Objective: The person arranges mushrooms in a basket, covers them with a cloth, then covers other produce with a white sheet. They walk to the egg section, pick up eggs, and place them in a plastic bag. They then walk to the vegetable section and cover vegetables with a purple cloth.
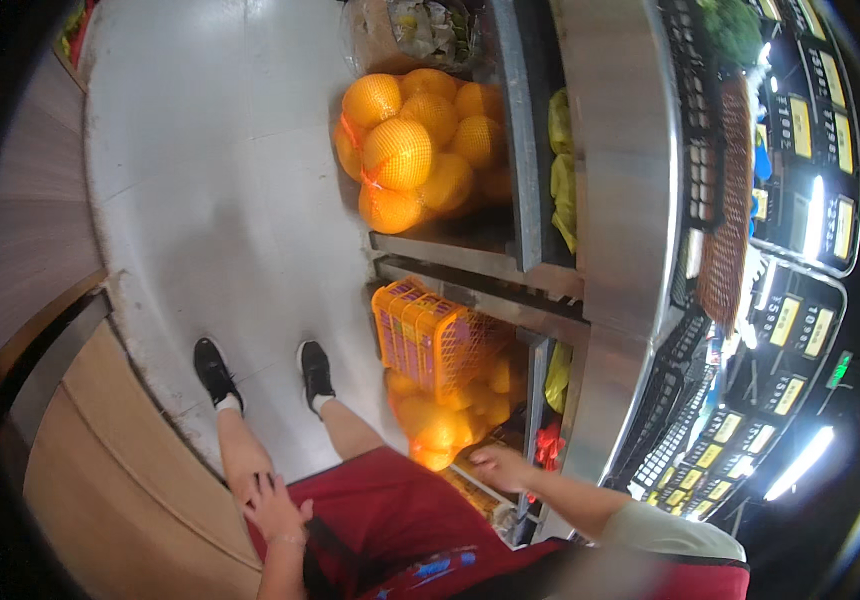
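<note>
My left hand (276, 506) rests on my thigh at the edge of the red apron (392, 502), fingers spread, holding nothing. On the other side, my right hand (501, 466) reaches toward the lower shelf beside a net bag of orange citrus fruit (437, 427); its fingers are curled and whether they grip something cannot be made out. An orange plastic crate (419, 334) stands by that bag. Farther up lies a larger net bag of round orange fruit (398, 154), partly under the metal counter.
A stainless steel counter (617, 225) runs along the right, with black baskets and price signs beyond. Yellow-green bags (563, 195) and a red bag (550, 448) hang below its edge. Wooden panels (122, 465) border the grey floor (175, 187) on the left. A clear bag (407, 34) lies at the top.
</note>
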The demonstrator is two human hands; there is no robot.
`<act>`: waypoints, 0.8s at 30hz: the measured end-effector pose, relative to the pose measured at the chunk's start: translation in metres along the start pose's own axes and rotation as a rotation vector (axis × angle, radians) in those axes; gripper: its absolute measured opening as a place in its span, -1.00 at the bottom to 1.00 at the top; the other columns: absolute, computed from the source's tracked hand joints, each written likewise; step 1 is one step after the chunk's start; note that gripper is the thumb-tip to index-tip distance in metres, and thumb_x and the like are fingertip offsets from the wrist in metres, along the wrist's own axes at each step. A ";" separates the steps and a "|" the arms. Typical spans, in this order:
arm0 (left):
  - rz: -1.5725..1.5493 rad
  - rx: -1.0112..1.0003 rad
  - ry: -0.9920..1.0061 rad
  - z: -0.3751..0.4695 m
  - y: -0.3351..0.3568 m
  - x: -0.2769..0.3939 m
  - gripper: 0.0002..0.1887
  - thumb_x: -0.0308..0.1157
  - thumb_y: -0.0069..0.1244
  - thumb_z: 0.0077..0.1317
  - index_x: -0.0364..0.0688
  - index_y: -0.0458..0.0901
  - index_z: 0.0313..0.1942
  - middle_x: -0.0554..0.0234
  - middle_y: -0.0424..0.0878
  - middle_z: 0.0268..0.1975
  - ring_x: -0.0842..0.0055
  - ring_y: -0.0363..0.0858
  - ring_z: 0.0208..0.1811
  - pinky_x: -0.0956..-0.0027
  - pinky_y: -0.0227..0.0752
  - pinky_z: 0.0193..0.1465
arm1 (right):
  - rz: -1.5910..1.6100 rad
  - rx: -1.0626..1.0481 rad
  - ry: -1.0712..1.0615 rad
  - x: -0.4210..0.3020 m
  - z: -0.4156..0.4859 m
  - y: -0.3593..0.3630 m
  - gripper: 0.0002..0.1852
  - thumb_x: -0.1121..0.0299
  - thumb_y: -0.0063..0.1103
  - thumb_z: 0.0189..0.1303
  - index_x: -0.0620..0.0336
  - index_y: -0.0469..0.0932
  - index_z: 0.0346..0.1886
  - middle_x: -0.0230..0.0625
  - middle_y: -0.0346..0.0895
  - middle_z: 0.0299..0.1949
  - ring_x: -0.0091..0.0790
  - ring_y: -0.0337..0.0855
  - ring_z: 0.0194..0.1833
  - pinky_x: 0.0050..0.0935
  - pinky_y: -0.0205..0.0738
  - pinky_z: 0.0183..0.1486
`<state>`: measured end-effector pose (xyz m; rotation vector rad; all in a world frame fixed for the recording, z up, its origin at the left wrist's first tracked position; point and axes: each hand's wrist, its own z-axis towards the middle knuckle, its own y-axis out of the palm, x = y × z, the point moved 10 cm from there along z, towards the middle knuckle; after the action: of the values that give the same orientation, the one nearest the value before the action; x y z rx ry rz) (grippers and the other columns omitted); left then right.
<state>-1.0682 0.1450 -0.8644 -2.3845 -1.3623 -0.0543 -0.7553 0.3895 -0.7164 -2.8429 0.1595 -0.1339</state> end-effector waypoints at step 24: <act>0.039 0.183 0.141 0.011 -0.037 0.011 -0.52 -0.26 0.21 -0.05 -0.11 0.58 -0.06 0.24 0.49 0.17 0.16 0.23 0.33 -0.01 -0.09 0.36 | 0.129 0.256 0.009 -0.033 0.070 0.021 -0.51 0.34 0.18 0.14 0.18 0.37 0.17 -0.03 0.40 0.12 -0.13 0.56 -0.04 -0.28 0.43 0.05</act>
<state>-1.0956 0.1745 -0.8602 -2.2104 -1.2019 -0.0816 -0.7829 0.3930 -0.7921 -2.5696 0.3044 -0.1290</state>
